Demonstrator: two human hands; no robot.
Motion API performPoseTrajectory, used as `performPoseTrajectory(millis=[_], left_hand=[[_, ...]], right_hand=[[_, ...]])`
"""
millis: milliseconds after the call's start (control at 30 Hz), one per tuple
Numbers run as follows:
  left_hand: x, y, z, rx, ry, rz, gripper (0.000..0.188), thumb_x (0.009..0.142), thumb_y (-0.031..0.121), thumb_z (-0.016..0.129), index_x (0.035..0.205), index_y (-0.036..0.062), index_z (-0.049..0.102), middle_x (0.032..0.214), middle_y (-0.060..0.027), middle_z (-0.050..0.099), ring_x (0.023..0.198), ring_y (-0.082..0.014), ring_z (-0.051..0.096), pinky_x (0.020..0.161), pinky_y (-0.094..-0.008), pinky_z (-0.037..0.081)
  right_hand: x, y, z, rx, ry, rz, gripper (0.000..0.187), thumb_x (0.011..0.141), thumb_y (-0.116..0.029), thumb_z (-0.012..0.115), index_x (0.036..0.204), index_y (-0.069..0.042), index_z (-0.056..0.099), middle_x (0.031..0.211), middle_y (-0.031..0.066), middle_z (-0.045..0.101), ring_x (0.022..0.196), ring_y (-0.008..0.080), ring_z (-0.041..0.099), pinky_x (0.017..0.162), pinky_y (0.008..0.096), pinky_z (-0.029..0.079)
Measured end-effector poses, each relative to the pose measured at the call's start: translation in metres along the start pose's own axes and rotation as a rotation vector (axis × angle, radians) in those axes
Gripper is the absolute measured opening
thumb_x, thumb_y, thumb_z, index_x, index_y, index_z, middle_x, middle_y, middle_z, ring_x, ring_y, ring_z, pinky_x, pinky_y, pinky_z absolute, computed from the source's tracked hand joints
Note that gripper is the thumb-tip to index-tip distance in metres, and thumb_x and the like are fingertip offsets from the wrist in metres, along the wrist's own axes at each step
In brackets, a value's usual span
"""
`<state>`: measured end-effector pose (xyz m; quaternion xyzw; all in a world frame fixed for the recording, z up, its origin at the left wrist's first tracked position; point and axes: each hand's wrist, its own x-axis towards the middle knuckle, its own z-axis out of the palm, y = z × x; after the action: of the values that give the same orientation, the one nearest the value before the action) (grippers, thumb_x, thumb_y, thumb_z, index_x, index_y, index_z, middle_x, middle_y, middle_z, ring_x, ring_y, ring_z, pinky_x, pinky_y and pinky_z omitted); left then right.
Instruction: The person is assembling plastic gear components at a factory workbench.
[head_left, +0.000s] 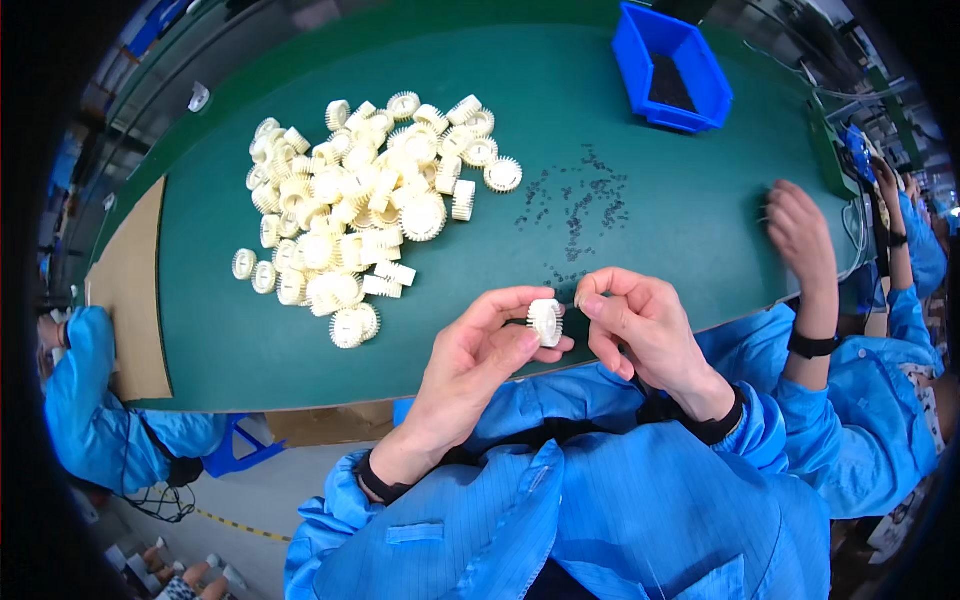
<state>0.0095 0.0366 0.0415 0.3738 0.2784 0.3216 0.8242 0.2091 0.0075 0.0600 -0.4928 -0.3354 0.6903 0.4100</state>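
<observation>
White wheel (pixel 546 323), likely light and hard, is pinched in my left hand (pixel 476 352) near the tabletop (pixel 225 350) edge; its bumpy rim (pixel 533 323) should grip well. My right hand (pixel 648 328) pinches, but on what I can't tell.

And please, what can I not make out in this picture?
Head view, right hand: whether it pinches a piece, too small.
Head view, black pieces: exact shapes, too small.
Head view, white gear pile: lower gears, hidden under upper ones.
Head view, co-worker's hand: finger details, blurred.
</observation>
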Motion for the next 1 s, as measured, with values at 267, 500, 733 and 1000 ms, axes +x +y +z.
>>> performPoseTrajectory(millis=[267, 500, 733, 1000], left_hand=[[0.003, -0.002, 0.001, 0.035, -0.020, -0.013, 0.037, 0.094, 0.012, 0.053, 0.127, -0.0014, 0.044, 0.116, -0.0137, 0.057, 0.101, -0.0225, 0.061, 0.086, -0.0320, 0.050], [0.001, -0.005, -0.001, 0.094, 0.033, 0.070, 0.038, 0.088, 0.006, 0.060, 0.124, -0.0016, 0.048, 0.110, -0.0113, 0.058, 0.097, -0.0167, 0.060, 0.084, -0.0281, 0.050], [-0.001, 0.006, 0.002, 0.899, 0.082, 0.381, 0.050, 0.078, -0.001, 0.066, 0.126, 0.0028, 0.053, 0.104, -0.0084, 0.059, 0.094, -0.0143, 0.059, 0.082, -0.0252, 0.049], [0.000, -0.004, 0.002, 0.383, 0.128, 0.233, 0.039, 0.081, 0.000, 0.068, 0.118, -0.0015, 0.056, 0.110, -0.0100, 0.057, 0.102, -0.0168, 0.059, 0.087, -0.0297, 0.050]], right_hand=[[-0.005, -0.005, 0.008, -0.151, 0.044, -0.010, 0.018, 0.096, -0.018, 0.052, 0.098, -0.001, 0.055, 0.056, 0.0023, 0.056, 0.043, 0.0040, 0.046, 0.041, 0.0186, 0.033], [-0.007, -0.004, 0.015, -0.258, 0.079, -0.086, 0.015, 0.096, -0.017, 0.053, 0.099, -0.002, 0.055, 0.055, 0.0005, 0.056, 0.045, 0.0028, 0.046, 0.041, 0.0182, 0.033], [-0.007, -0.005, 0.022, -0.467, 0.105, -0.183, 0.012, 0.094, -0.013, 0.055, 0.100, -0.003, 0.055, 0.054, 0.0006, 0.057, 0.043, 0.0031, 0.048, 0.040, 0.0192, 0.034], [-0.006, -0.007, 0.022, -0.481, 0.128, -0.095, 0.012, 0.093, -0.013, 0.055, 0.099, -0.003, 0.056, 0.052, 0.0011, 0.057, 0.042, 0.0035, 0.048, 0.039, 0.0202, 0.035]])
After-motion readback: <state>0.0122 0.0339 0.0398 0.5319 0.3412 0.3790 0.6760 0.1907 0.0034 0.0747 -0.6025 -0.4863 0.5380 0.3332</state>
